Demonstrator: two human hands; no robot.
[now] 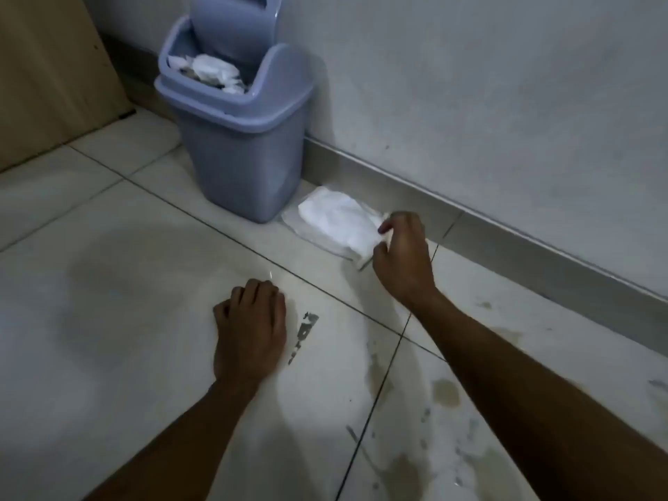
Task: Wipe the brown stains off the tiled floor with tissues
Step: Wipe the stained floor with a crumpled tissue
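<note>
A white pack of tissues [336, 220] lies on the tiled floor [126, 247] by the skirting, just right of the bin. My right hand [403, 258] reaches to its right end, and its fingertips pinch the tissue there. My left hand [251, 327] rests on the tile with its fingers curled under, holding nothing. Brown stains [446, 392] spread over the floor at the lower right, with another patch [408, 468] near the bottom edge. Grey flecks [303, 334] mark the tile right of my left hand.
A lilac swing-lid bin [235, 139] stands against the wall, with crumpled white tissues [213, 72] in its opening. A grey skirting board [506, 244] runs along the wall on the right. A wooden panel [47, 66] stands at the far left.
</note>
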